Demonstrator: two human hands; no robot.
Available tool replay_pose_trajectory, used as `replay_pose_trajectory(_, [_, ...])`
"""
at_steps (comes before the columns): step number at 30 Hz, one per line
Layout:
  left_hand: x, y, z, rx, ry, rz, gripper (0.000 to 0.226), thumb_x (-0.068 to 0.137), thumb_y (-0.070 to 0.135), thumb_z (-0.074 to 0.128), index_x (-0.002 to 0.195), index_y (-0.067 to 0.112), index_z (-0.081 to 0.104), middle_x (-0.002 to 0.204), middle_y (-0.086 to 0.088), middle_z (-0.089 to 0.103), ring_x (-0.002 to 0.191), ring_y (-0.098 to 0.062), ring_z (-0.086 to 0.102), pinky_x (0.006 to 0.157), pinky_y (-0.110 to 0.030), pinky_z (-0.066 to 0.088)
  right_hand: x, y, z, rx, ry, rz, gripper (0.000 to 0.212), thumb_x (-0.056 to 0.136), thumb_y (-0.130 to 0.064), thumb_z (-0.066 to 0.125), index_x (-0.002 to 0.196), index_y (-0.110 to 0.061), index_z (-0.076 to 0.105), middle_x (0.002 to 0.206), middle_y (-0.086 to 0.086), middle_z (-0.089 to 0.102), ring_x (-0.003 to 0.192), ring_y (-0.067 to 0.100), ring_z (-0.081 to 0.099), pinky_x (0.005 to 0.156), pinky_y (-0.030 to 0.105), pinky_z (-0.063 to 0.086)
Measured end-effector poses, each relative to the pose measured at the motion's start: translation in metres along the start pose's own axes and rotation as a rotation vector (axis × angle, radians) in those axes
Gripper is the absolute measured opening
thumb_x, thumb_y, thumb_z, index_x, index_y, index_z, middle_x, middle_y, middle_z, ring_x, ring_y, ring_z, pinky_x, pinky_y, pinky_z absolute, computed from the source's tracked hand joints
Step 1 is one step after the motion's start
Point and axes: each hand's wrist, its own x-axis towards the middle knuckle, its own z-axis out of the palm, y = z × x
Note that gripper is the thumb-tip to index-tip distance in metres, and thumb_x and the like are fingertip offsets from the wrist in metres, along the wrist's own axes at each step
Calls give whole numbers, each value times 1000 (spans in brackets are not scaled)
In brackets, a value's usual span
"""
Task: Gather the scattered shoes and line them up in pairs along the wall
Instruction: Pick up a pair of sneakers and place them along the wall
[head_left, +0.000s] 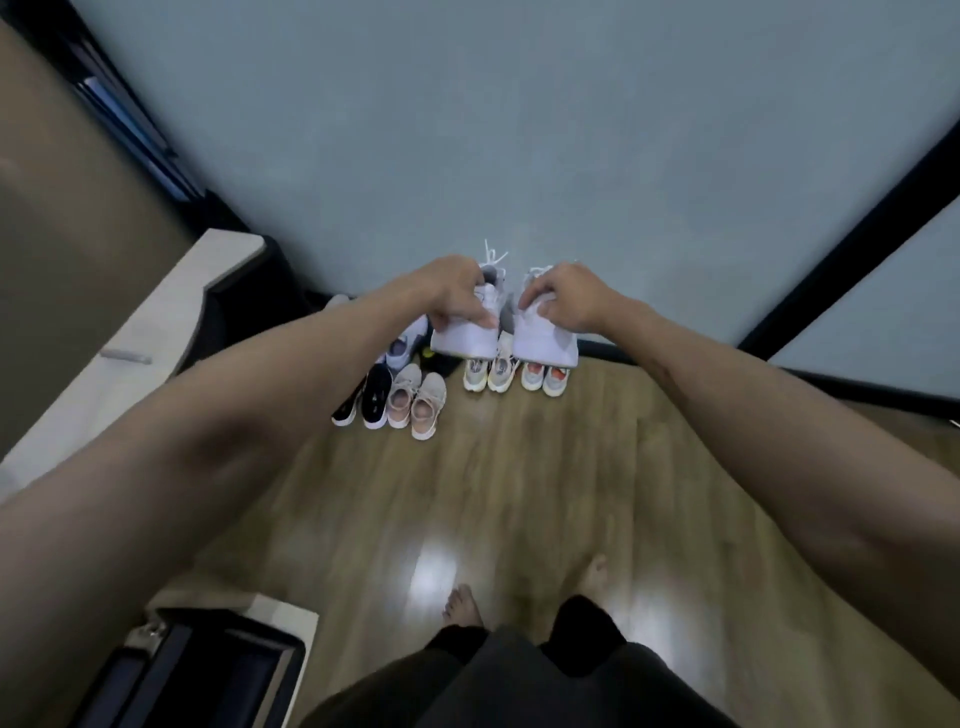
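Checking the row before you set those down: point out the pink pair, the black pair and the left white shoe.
pink pair (418, 402), head view, right shoe's opening.
black pair (375, 397), head view, right shoe's upper.
left white shoe (464, 340), head view, sole side.

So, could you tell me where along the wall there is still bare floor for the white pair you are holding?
Bare floor lies right of the orange-lined pair, up to the black skirting. Left is crowded: the yellow-trimmed pair, pink pair, black pair and more shoes behind. The left hand and right hand each hold one white shoe.
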Motion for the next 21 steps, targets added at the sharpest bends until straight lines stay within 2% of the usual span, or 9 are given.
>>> replay_pose_trajectory(3, [30,-28,14,-25,-67,-44,35,77,35,75,66,17,47,54,-1,55,39,-21,60,42,-30,48,35,7,25,30,-66,31,36,80,2,53,101,-17,76,108,8,71,104,25,60,81,15,32])
replay_pose_trajectory(5, [54,-44,27,-64,-118,-78,29,78,27,72,69,15,48,58,-3,56,34,-16,59,39,-28,49,56,17,45,62,-85,47,36,81,0,53,102,-18,76,111,7,69,108,26,59,85,17,33])
replay_pose_trajectory(6, [66,-49,37,-76,-147,-92,25,79,23,70,71,15,48,62,-5,58,38,-17,61,42,-29,51,65,24,57,82,-102,67,36,81,-1,53,102,-18,75,114,6,68,110,25,57,86,17,34])
replay_pose_trajectory(10, [110,-75,79,-22,-200,-92,21,77,15,64,67,14,45,85,-19,62,75,-33,64,62,-37,52,107,51,106,115,-243,94,38,81,-1,56,111,-19,72,120,6,63,114,24,55,86,20,38])
replay_pose_trajectory(13, [152,-107,115,-1,-274,-75,20,80,5,58,66,9,45,93,-26,63,89,-39,61,62,-36,42,137,77,145,111,-339,103,43,79,0,60,115,-21,70,113,5,63,107,24,56,75,27,41])
replay_pose_trajectory(15, [179,-129,141,12,-312,-64,5,83,-3,52,82,1,55,97,-24,63,94,-36,59,65,-38,42,154,96,175,128,-381,108,45,79,0,59,118,-21,68,114,8,65,107,27,58,81,35,48])
replay_pose_trajectory(16, [192,-140,155,18,-320,-62,10,84,-5,48,88,-1,57,98,-23,63,93,-35,58,67,-38,43,162,105,191,125,-400,118,47,80,-1,57,121,-22,66,116,10,65,108,28,58,85,36,49])
replay_pose_trajectory(19, [232,-169,200,48,-344,-31,16,84,-9,44,87,3,54,98,-21,60,86,-36,60,72,-44,49,185,133,242,99,-415,107,48,83,-2,54,125,-22,64,118,9,67,109,27,58,84,31,44])
replay_pose_trajectory(21, [261,-193,232,70,-353,-7,13,84,-8,47,91,-1,56,102,-19,58,91,-36,60,78,-46,52,204,153,280,112,-397,103,45,85,0,53,124,-19,65,118,9,67,111,27,57,85,32,47])
